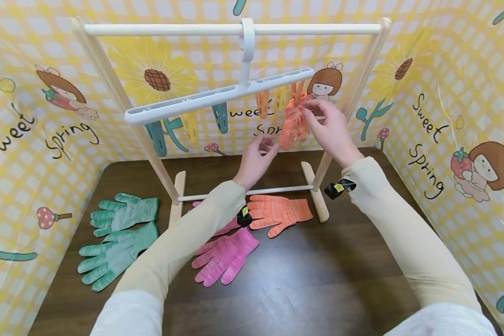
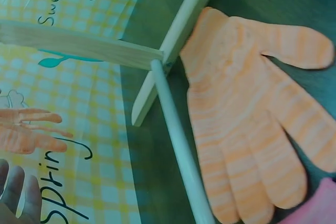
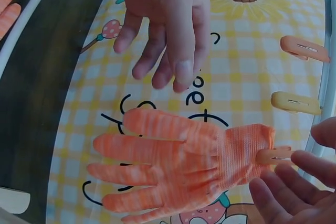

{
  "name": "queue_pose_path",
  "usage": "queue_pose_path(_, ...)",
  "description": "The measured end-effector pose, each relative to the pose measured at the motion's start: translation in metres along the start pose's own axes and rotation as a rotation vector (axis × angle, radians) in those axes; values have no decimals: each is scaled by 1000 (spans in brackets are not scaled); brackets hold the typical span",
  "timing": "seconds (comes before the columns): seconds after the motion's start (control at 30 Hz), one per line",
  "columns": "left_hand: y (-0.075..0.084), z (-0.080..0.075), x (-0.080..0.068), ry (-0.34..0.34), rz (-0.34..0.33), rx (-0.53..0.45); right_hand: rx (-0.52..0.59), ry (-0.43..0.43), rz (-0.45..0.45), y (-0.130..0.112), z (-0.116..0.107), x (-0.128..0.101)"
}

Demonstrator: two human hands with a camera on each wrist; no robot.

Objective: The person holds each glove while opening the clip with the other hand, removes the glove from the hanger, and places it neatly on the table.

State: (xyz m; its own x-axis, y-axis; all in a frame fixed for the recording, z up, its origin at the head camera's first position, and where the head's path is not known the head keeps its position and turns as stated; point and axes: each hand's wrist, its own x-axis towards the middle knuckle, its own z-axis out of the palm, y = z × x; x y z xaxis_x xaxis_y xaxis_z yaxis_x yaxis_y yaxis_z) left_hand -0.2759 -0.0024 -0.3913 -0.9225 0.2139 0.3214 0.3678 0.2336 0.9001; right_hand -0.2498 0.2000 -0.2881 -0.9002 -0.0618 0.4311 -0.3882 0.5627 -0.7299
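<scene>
An orange glove [image 1: 293, 123] hangs fingers down from an orange clip [image 3: 268, 156] at the right end of the white clip hanger [image 1: 218, 96]. In the right wrist view the clip sits on the glove's cuff. My right hand [image 1: 329, 128] is at that cuff; its thumb and forefinger are apart, the fingertips close beside the clip. Whether they touch it I cannot tell. My left hand [image 1: 257, 158] hovers left of the hanging glove [image 3: 173, 156], fingers loosely bent, holding nothing. Other clips on the hanger, teal, yellow and orange, hang without gloves.
The hanger hooks over the top rod [image 1: 172, 30] of a wooden rack and tilts, its left end lower. On the dark table [image 1: 319, 280] lie another orange glove [image 1: 277, 212], pink gloves [image 1: 227, 256] partly behind my left arm, and two green gloves [image 1: 126, 217]. Patterned cloth surrounds the table.
</scene>
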Motion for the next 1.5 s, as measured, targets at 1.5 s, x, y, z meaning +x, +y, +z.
queue_pose_path(1.5, 41, 21, 35, 36, -4, -83, 31, -32, 83, -4, 10, 26)
